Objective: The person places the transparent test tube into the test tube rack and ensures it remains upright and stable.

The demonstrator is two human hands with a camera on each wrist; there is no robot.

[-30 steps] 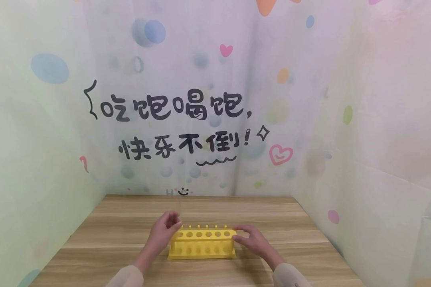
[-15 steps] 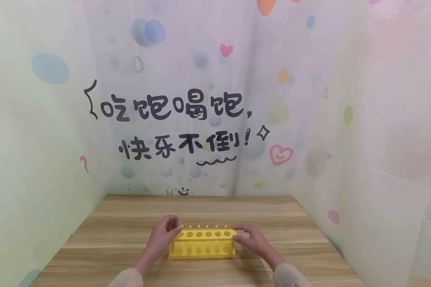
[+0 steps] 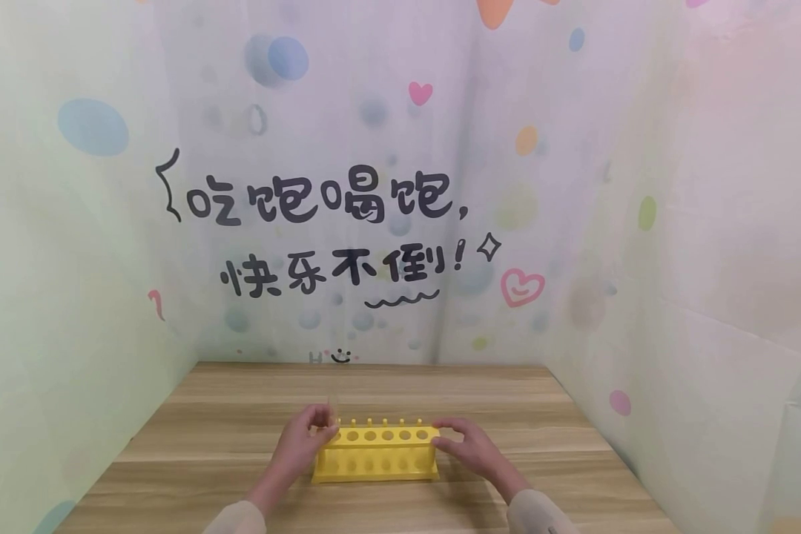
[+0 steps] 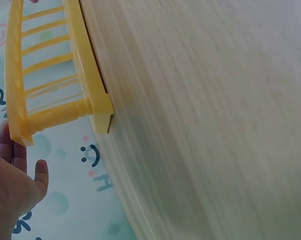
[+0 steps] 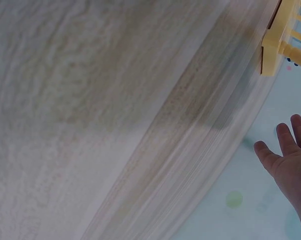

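Observation:
A yellow test tube rack (image 3: 380,460) stands upright on the table; in the head view its top shows a row of round holes. At the rack's left end, my left hand (image 3: 303,434) pinches a clear test tube (image 3: 332,400), faint against the background. In the left wrist view, the clear tube (image 4: 55,93) shows inside the rack, beside the end post. My right hand (image 3: 470,445) holds the rack's right top end between thumb and forefinger. Three of its other fingers (image 5: 285,142) stand spread in the right wrist view.
Wood-grain table (image 3: 240,400) surrounds the rack. Several short yellow pegs (image 3: 387,423) rise along the rack's back edge. Behind stands a pale curtain (image 3: 374,133) with dots, hearts and dark lettering, and light walls (image 3: 707,297) close in both sides.
My left hand has lowered slightly with the test tube, down to the rack's left end. The right hand and the rack have stayed in place.

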